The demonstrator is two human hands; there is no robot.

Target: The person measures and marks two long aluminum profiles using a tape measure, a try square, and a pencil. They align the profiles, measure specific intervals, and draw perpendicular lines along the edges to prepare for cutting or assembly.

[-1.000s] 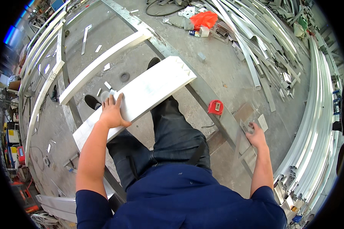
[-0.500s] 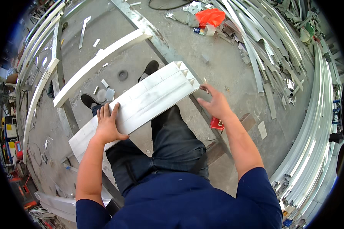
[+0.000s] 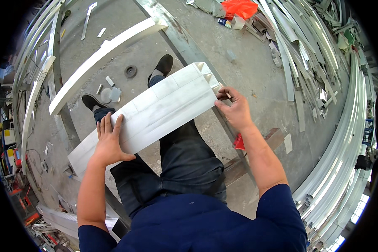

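Up came the right hand [image 3: 235, 108], and smartly too: 1 second earlier it was off to the right of the white hollow profile [image 3: 155, 107], and now it had reached that profile's open end! Biggest on show, a stack of long pale lengths [image 3: 340, 126] curved past, well to the right of the profile. Beyond the profile and rightward sprawled a heap of scrap strips [image 3: 298, 54]. Under the profile ran 2 steel bars [image 3: 187, 42], 1 near each end, and past its far side a curved white beam [image 3: 101, 59] spanned them both. Centre stage, the profile itself lay aslant above the dark-trousered legs [image 3: 189, 159]. Look at that left hand [image 3: 111, 145]: palm down, fingers spread on the profile's upper face, thumb by its near edge. At the open end the right hand was half curled, fingers and thumb pinching; whether the thumb touched the profile's corner, you couldn't tell. Far beyond the profile glowed a red plastic sheet [image 3: 239, 8]. Past its far edge stood 2 dark shoes [image 3: 161, 66]; near its right end sat a red tape measure [image 3: 239, 142], mostly hidden by the right forearm [image 3: 264, 155]; beyond it, between the shoes, lay a dark disc [image 3: 130, 71]. Smallest of all, a slim stick [image 3: 228, 95] was gripped in the right fingers, just beside the profile's open end.
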